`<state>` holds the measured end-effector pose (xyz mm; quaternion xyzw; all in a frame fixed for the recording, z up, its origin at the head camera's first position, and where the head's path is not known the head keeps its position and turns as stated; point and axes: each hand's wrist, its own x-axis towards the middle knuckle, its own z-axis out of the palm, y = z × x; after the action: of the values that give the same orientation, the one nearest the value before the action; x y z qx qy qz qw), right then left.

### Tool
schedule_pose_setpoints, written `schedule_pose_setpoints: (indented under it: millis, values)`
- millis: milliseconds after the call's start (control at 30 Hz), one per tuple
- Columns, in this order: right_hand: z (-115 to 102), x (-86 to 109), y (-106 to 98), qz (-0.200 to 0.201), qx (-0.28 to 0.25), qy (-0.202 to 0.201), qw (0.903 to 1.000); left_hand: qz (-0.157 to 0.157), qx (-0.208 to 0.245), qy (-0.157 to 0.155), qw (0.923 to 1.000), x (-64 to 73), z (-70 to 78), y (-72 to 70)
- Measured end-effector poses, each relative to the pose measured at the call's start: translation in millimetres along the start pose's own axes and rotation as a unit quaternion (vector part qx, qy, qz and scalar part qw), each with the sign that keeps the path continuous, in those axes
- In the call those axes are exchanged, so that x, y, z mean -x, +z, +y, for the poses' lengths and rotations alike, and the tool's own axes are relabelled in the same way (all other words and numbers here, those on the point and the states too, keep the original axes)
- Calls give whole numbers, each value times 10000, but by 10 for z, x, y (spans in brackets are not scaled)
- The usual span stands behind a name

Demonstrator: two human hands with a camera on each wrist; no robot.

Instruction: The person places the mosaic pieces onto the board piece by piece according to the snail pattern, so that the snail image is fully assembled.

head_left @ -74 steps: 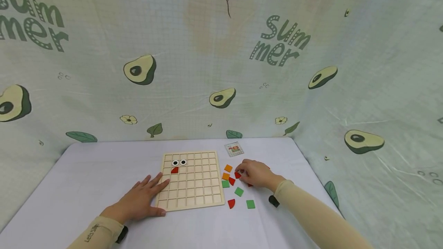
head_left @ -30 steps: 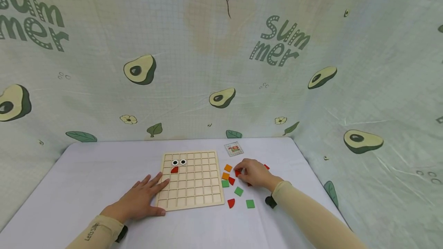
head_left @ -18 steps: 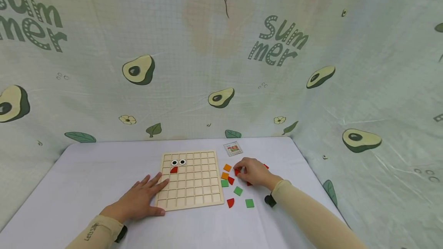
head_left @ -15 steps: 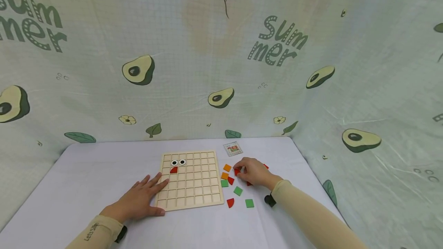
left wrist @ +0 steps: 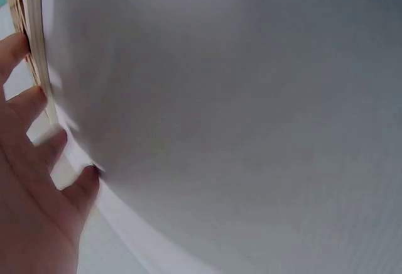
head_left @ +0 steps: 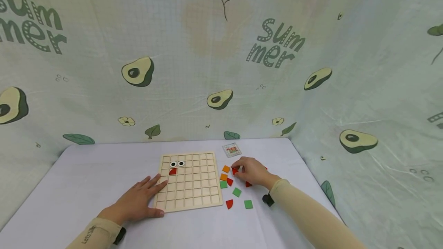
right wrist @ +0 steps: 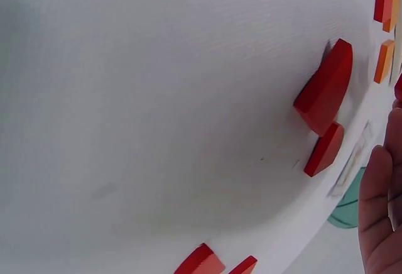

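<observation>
My left hand [head_left: 137,200] rests with spread fingers on the left edge of a wooden grid board [head_left: 194,192]; its fingertips [left wrist: 38,98] touch the board's rim in the left wrist view. Two round eye pieces [head_left: 177,164] sit side by side in the board's upper left. Just below the left one lies a red quarter-circle tile [head_left: 172,171]. To the right of the board, my right hand [head_left: 254,172] pinches another red quarter-circle tile [head_left: 235,171] between thumb and fingers. That tile only peeks in at the right wrist view's edge.
Orange square tiles [head_left: 226,169], green square tiles [head_left: 248,204] and red quarter-circles [head_left: 229,204] lie scattered right of the board. Some red ones are partly hidden by the right hand. Behind them is a picture card [head_left: 231,150]. An avocado-print cloth [head_left: 187,126] stands behind the table.
Since the earliest frame, my right thumb and fingers have come together on the red quarter-circle. The left hand stays on the board. The head view has shifted slightly.
</observation>
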<state>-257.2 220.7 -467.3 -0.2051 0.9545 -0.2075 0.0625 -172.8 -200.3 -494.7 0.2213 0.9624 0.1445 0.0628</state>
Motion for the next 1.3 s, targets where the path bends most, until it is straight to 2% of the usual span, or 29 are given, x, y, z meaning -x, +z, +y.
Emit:
schedule_pose_setpoints:
  millis: [100, 300, 600, 800, 1033, 1300]
  values:
    - [-38, -36, 11, 17, -4, 17, 10000, 51, 28, -9, 10000, 7, -23, 26]
    - [-162, -172, 43, 55, 49, -233, 9997, 97, 142, -24, 9998, 15, -33, 47]
    - [-507, -479, 168, -28, -320, -351, 9989, -63, 293, -130, 9995, -4, -9, 24]
    - [-778, -679, 312, 44, -523, -466, 9975, -104, 285, -181, 9994, -3, 3, 10]
    - [-1095, -874, 529, 107, -441, -699, 9965, -84, 213, -164, 9996, 4, -13, 13]
    - [-1311, -976, 736, 121, -386, -541, 9977, -67, 163, -101, 9998, -14, -26, 37]
